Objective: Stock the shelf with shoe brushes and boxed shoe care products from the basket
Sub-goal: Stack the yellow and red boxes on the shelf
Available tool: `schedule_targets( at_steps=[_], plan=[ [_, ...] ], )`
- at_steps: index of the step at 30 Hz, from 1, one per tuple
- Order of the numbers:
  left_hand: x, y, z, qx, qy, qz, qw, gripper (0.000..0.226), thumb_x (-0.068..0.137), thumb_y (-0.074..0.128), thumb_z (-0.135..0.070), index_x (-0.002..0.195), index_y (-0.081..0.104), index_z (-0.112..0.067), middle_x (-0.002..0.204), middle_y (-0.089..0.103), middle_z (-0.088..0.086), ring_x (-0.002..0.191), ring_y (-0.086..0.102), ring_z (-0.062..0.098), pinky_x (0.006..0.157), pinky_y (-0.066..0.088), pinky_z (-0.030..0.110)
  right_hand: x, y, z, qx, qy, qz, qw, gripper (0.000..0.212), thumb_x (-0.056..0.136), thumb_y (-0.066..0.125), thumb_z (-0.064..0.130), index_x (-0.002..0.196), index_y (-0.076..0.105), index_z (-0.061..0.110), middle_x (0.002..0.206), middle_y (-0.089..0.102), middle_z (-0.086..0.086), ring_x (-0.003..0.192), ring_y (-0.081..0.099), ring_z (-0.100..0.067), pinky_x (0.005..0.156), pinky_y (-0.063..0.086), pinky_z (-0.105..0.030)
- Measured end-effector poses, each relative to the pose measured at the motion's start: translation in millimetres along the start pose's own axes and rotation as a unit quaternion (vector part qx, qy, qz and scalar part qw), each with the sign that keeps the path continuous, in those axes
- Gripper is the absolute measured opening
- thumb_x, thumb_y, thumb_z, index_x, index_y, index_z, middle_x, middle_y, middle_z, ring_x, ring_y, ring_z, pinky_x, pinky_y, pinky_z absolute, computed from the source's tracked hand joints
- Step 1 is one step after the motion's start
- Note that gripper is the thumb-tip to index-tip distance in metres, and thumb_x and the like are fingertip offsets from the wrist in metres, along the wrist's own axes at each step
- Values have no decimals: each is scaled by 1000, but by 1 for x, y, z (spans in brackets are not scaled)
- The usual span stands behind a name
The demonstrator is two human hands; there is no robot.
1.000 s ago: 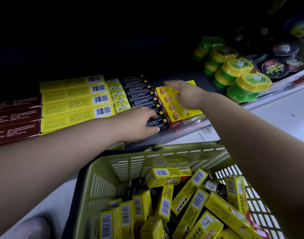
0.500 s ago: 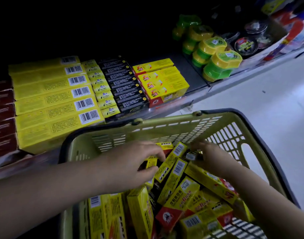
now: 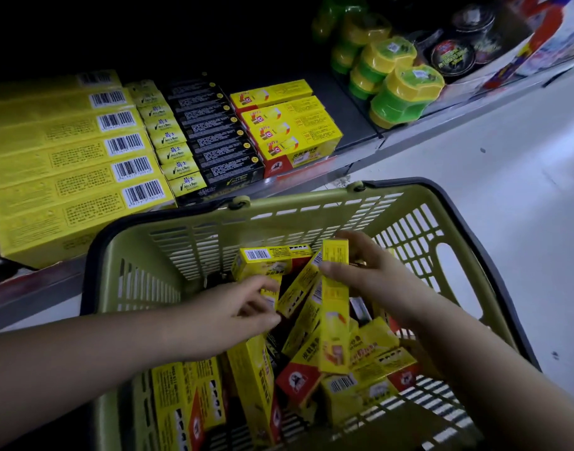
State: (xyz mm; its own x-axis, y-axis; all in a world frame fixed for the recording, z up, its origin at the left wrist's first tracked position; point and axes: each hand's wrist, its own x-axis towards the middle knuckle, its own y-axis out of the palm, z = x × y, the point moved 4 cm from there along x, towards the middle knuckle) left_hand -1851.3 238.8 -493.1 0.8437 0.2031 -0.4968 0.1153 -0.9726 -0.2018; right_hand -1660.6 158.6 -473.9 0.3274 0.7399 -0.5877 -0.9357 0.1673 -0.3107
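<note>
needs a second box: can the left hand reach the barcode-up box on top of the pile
Probably yes: the barcode-up box lies uncovered, just beyond the left hand.

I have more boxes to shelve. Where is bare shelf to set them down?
One bare dark strip of shelf lies between the yellow-and-red boxes and the green-and-yellow tubs. Leftward it is crowded: black boxes, small yellow boxes and long yellow boxes sit packed side by side.

Green-and-yellow tubs (image 3: 406,92) stand beside what look like dark tins (image 3: 453,56).
</note>
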Motion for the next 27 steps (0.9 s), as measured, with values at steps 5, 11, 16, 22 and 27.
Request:
schedule_targets(
  at_steps=[5, 11, 16, 22, 27],
  plan=[
    [-3, -3, -4, -169, -37, 21, 985, 55, 75, 45, -58, 128, 33, -52, 113, 53, -32, 97, 52, -21, 73, 40, -3, -1, 49, -2, 217, 40, 33, 975, 48, 78, 67, 36, 118, 54, 13, 90, 72, -3, 82, 71, -15, 63, 53, -20],
    [-2, -5, 2, -193, -66, 11, 979, 50, 74, 61, -40, 122, 48, -34, 121, 58, -15, 112, 54, 0, 98, 41, 22, 12, 33, -12, 152, -2, -15, 988, 41, 96, 37, 49, 101, 66, 21, 90, 73, -2, 84, 70, -15, 72, 54, -29],
    [2, -9, 9, -253, -113, -17, 961, 14, 86, 61, -19, 94, 58, -30, 94, 73, -9, 92, 68, 8, 86, 52, 25, 26, 14, -28, -442, -158, 13, 883, 33, 92, 56, 31, 125, 55, 27, 126, 57, 2, 112, 55, -17, 91, 48, -36],
    [3, -8, 10, -310, -136, -5, 941, 18, 87, 59, -13, 99, 56, -25, 98, 73, 1, 85, 70, 9, 66, 56, 20, 37, 22, -48, -590, -184, 64, 783, 54, 84, 64, 19, 134, 44, 28, 133, 41, 0, 118, 35, -20, 94, 41, -33],
    [4, -10, 9, -315, -139, -22, 939, 20, 88, 57, -8, 100, 55, -23, 110, 68, 10, 96, 65, 20, 82, 51, 31, 31, -23, -15, -396, -164, 117, 896, 38, 70, 81, 22, 100, 64, 36, 110, 55, 8, 104, 54, -12, 87, 47, -27]
  ],
)
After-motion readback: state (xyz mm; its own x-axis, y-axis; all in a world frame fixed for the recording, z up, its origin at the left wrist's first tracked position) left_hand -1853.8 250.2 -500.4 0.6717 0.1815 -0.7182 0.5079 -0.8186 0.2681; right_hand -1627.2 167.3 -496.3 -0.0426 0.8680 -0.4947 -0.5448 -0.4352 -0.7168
